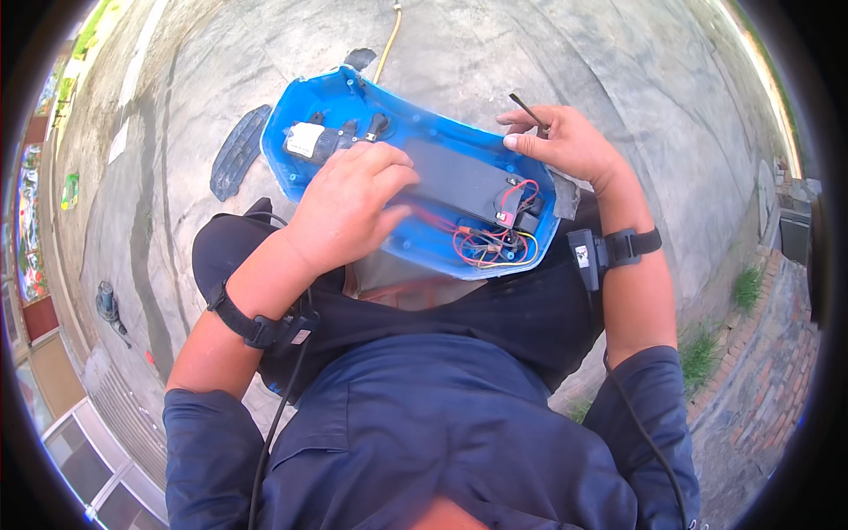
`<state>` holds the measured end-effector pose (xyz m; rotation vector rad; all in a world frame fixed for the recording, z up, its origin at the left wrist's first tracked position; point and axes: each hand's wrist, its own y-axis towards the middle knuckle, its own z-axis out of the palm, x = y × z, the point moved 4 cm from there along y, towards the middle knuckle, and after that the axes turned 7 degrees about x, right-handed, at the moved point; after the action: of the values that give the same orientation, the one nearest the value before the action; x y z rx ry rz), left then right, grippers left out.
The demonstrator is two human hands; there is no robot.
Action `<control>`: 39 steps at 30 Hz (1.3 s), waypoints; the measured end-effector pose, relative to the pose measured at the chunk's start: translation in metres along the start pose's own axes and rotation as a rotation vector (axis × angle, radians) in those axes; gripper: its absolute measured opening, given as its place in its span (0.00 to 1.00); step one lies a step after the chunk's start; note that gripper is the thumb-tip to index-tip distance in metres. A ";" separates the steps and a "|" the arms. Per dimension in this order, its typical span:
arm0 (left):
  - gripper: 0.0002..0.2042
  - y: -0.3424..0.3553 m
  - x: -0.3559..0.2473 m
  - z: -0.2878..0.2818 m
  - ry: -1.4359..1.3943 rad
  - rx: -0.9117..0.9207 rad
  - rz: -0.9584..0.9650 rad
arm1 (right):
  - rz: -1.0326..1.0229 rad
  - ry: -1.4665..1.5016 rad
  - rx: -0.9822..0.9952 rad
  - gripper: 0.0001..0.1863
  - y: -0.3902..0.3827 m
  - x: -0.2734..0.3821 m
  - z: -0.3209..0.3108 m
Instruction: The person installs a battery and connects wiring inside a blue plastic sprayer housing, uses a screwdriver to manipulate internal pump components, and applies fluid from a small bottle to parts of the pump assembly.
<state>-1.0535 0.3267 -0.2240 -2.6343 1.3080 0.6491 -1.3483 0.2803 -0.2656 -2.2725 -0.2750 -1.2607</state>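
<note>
A blue plastic housing (305,99) lies across my lap with its hollow inside facing up. In it are a cylindrical motor (309,141) with a white label, a dark grey box-shaped block (450,181), and a tangle of red, yellow and black wires (490,246). My left hand (358,199) hovers over the housing's near left part, thumb apart from the fingers, nothing visible in it; a blurred red streak runs near its thumb. At the far right rim, my right hand (565,146) holds a thin dark screwdriver (527,112), its thumb touching the rim.
Grey concrete ground surrounds me. A dark curved piece (240,152) lies left of the housing, and a yellowish hose (389,42) runs beyond it. A dark tool-like object (109,309) lies farther left. Cables hang along both arms; a brick edging (742,353) borders the right.
</note>
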 end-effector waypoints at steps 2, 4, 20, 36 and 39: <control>0.19 0.000 0.002 0.001 -0.026 -0.008 -0.012 | -0.017 0.045 -0.021 0.29 0.000 -0.001 -0.003; 0.19 -0.002 0.004 0.000 -0.020 -0.023 -0.014 | 0.004 0.058 -0.035 0.29 -0.001 0.001 -0.004; 0.20 -0.008 0.122 -0.053 0.226 -0.321 -0.542 | 0.258 -0.144 -0.054 0.27 -0.034 0.014 -0.017; 0.10 -0.011 0.158 -0.033 -0.064 -0.134 -0.799 | 0.228 -0.784 -0.268 0.18 -0.036 0.029 0.015; 0.10 -0.018 0.154 -0.036 -0.070 -0.141 -0.849 | 0.183 -0.788 -0.331 0.17 -0.027 0.033 0.008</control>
<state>-0.9457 0.2146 -0.2592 -2.8575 0.0518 0.6727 -1.3356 0.3046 -0.2317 -2.9165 -0.1254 -0.2795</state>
